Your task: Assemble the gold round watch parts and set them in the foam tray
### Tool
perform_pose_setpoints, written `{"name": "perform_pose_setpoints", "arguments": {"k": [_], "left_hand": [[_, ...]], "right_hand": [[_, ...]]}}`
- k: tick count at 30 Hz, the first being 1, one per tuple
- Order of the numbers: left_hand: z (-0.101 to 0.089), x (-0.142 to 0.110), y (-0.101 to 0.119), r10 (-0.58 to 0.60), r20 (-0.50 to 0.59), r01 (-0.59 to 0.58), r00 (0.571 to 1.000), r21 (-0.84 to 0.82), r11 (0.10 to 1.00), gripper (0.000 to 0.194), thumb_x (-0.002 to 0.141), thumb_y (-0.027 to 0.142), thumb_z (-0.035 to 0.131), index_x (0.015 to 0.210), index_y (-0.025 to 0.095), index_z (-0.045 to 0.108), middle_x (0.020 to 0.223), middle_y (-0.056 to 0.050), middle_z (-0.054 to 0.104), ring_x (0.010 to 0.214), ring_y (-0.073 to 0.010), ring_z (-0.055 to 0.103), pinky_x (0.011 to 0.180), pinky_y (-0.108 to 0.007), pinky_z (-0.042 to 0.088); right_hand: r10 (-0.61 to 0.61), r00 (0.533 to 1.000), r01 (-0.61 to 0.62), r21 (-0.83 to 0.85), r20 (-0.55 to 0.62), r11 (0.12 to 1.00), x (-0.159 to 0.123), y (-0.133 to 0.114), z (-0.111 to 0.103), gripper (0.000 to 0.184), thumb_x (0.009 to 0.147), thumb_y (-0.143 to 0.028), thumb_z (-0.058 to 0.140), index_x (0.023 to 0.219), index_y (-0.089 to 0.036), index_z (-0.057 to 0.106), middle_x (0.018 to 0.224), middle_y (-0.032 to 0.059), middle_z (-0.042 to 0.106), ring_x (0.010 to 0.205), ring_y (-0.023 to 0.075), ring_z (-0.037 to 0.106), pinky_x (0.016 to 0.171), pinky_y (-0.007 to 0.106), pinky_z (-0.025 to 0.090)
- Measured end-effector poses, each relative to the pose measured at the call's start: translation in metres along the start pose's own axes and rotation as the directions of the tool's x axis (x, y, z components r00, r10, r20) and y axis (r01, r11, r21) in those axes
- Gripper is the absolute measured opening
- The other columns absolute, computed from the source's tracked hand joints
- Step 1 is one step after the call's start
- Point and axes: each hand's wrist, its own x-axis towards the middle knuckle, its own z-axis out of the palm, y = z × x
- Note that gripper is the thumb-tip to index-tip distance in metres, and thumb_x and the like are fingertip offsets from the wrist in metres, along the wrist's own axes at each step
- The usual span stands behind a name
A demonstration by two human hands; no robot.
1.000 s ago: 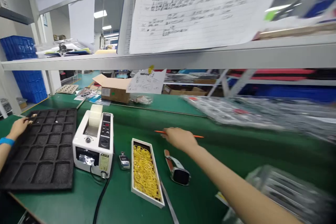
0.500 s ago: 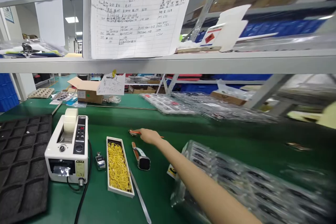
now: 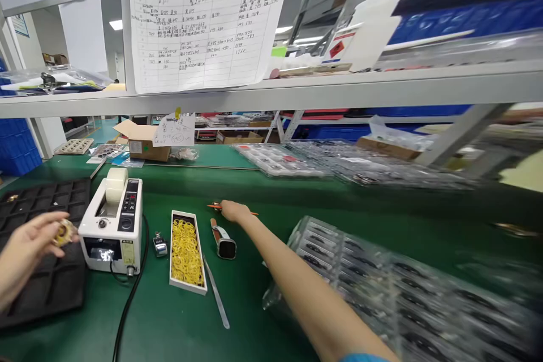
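Note:
My right hand (image 3: 234,211) reaches across the green bench and lies closed over an orange pen (image 3: 214,206), whose two ends stick out on either side. A watch with a brown strap (image 3: 223,241) lies just in front of it. My left hand (image 3: 26,248) is raised at the left edge over the black foam tray (image 3: 46,288). Its fingers pinch a small gold, round part (image 3: 64,232).
A white tape dispenser (image 3: 113,225) stands left of centre with its black cable trailing to the front. Beside it lie a small tally counter (image 3: 159,245), a white box of yellow rubber bands (image 3: 185,249) and metal tweezers (image 3: 216,292). Clear plastic trays (image 3: 382,288) fill the right.
The view has swung to the right. My left hand has come up from the tray's far corner holding the gold part. My right hand stays on the pen.

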Motion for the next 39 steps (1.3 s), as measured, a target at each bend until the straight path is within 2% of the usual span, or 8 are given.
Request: {"name": "perform_pose_setpoints", "arguments": {"k": [3,6,9,11,14,18,25,39], "left_hand": [[0.051,-0.037,-0.015,-0.118,0.230,0.145,0.966,-0.103,0.984,0.055,0.065,0.046,0.076,0.107,0.014,0.063,0.087,-0.010,0.075,0.079,-0.0240,0.072,0.050,-0.022,0.052],[0.094,-0.049,-0.032,-0.172,0.409,0.257,0.896,-0.163,0.952,0.058,0.061,0.049,0.078,0.103,0.010,0.064,0.081,-0.011,0.074,0.076,-0.0246,0.072,0.053,-0.023,0.055],[0.123,-0.045,-0.045,-0.163,0.470,0.286,0.867,-0.202,0.937,0.055,0.060,0.049,0.078,0.096,0.011,0.063,0.080,-0.010,0.073,0.076,-0.0242,0.073,0.056,-0.023,0.056],[0.134,-0.041,-0.049,-0.142,0.486,0.278,0.862,-0.218,0.936,0.053,0.060,0.049,0.078,0.093,0.012,0.061,0.079,-0.008,0.073,0.076,-0.0240,0.072,0.056,-0.023,0.057],[0.144,-0.040,-0.050,-0.121,0.508,0.266,0.853,-0.223,0.938,0.049,0.062,0.047,0.077,0.093,0.012,0.061,0.079,-0.007,0.071,0.078,-0.0238,0.072,0.059,-0.025,0.057],[0.151,-0.045,-0.051,-0.132,0.520,0.277,0.844,-0.212,0.937,0.045,0.064,0.043,0.077,0.093,0.013,0.060,0.082,-0.007,0.071,0.080,-0.0233,0.072,0.061,-0.026,0.057],[0.154,-0.048,-0.062,-0.157,0.516,0.304,0.842,-0.212,0.929,0.044,0.064,0.041,0.076,0.094,0.014,0.058,0.082,-0.007,0.070,0.081,-0.0238,0.072,0.062,-0.026,0.057],[0.169,-0.044,-0.061,-0.189,0.523,0.341,0.831,-0.211,0.916,0.034,0.070,0.034,0.071,0.093,0.014,0.055,0.084,-0.010,0.073,0.080,-0.0235,0.073,0.064,-0.026,0.057]], "right_hand": [[-0.004,0.999,0.004,0.004,-0.043,1.000,-0.017,-0.001,-0.015,0.032,0.091,-0.033,0.056,0.119,-0.016,0.055,0.118,0.0084,0.058,0.099,0.0201,0.061,0.083,0.041,0.052],[-0.032,0.991,0.031,-0.005,-0.128,1.000,-0.039,-0.004,-0.034,0.033,0.092,-0.033,0.054,0.121,-0.018,0.054,0.122,0.0087,0.056,0.102,0.0208,0.059,0.085,0.042,0.051],[-0.078,0.987,0.074,-0.030,-0.139,0.997,-0.070,-0.010,-0.039,0.034,0.093,-0.042,0.050,0.114,-0.016,0.058,0.114,0.0086,0.061,0.098,0.0200,0.061,0.086,0.042,0.050],[-0.099,0.990,0.095,-0.049,-0.101,0.994,-0.094,-0.015,-0.031,0.046,0.090,-0.054,0.047,0.101,-0.013,0.063,0.102,0.0114,0.067,0.094,0.0228,0.064,0.082,0.040,0.049],[-0.107,0.992,0.103,-0.063,-0.063,0.993,-0.128,-0.023,-0.011,0.056,0.085,-0.063,0.047,0.093,-0.010,0.066,0.094,0.0179,0.070,0.093,0.0310,0.066,0.075,0.037,0.048],[-0.073,0.995,0.069,-0.056,-0.072,0.996,-0.151,-0.031,0.008,0.041,0.089,-0.047,0.049,0.100,-0.010,0.064,0.100,0.0171,0.070,0.094,0.0288,0.067,0.072,0.033,0.047],[-0.031,0.995,0.025,-0.059,-0.093,0.998,-0.151,-0.035,0.010,0.033,0.093,-0.042,0.050,0.100,-0.013,0.062,0.099,0.0069,0.067,0.088,0.0172,0.064,0.080,0.037,0.050],[0.003,0.994,-0.004,-0.008,-0.109,1.000,-0.154,-0.039,0.011,0.034,0.093,-0.042,0.049,0.106,-0.013,0.060,0.100,0.0072,0.066,0.088,0.0177,0.064,0.081,0.037,0.050]]}}
